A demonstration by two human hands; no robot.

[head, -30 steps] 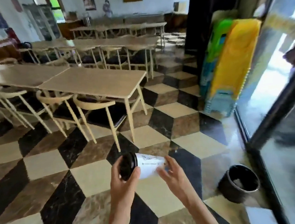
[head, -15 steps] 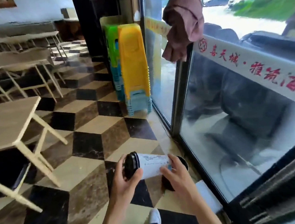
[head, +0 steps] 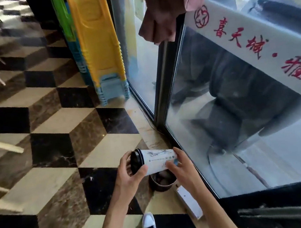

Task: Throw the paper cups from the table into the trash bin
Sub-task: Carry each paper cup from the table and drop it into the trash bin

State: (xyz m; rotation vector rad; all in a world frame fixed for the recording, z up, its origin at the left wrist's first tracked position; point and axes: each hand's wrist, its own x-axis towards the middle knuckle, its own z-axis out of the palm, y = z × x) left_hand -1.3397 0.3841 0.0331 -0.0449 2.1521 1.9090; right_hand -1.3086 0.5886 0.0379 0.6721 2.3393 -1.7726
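A white paper cup [head: 158, 159] with a black lid lies sideways between both hands, lid end to the left. My left hand [head: 128, 174] grips the lidded end and my right hand [head: 180, 165] holds the base end. Directly below the cup, on the floor by the glass wall, stands the small dark round trash bin [head: 161, 183], partly hidden by the cup and my right hand.
A glass wall with a dark frame [head: 168, 72] runs along the right. A stack of yellow, green and blue plastic stools [head: 96, 45] stands against it further ahead. A white flat device [head: 189, 202] lies beside the bin. My shoe [head: 148, 222] is at the bottom; chair legs [head: 1, 145] at left.
I have walked toward the glass wall and the view has tilted down. The bin, earlier ahead to the right, now sits directly under the cup held in both hands.
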